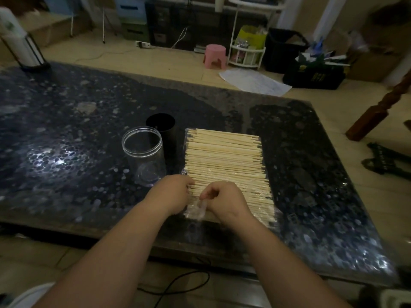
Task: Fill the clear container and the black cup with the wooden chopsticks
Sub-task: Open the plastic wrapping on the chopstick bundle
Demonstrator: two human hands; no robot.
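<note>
**At the near-left corner of the pack: both hands on the wrap, nothing loaded yet**

On the dark speckled table (66,130) the wooden chopsticks (224,158) lie as one flat pack, side by side, long axis left to right. Plastic wrap (196,208) covers at least the near part and bunches loose at the near-left corner.

The left hand (175,192) sits at the pack's left edge with its fingers curled down onto the stick ends. The tips are hidden under the hand, so the exact hold is unclear. Likely it pins the pack so it does not slide while the film is pulled.

The right hand (224,200) rests over the near rows. Its thumb and fingers are closed together, pinching a tuft of the film. My read is that it is peeling or tearing the film open there.

The clear container (144,156) stands upright and open-mouthed just left of the pack, looks empty. The black cup (161,125) stands right behind it, also upright, inside too dark to check. Both are near the pack's left side, probably parked there for a short carry once the sticks are free.

Task looks barely begun, with the unwrapping step in hand. Thin film may stretch instead of tearing. Loose sticks could roll once freed, so keep the pack flat.
</note>
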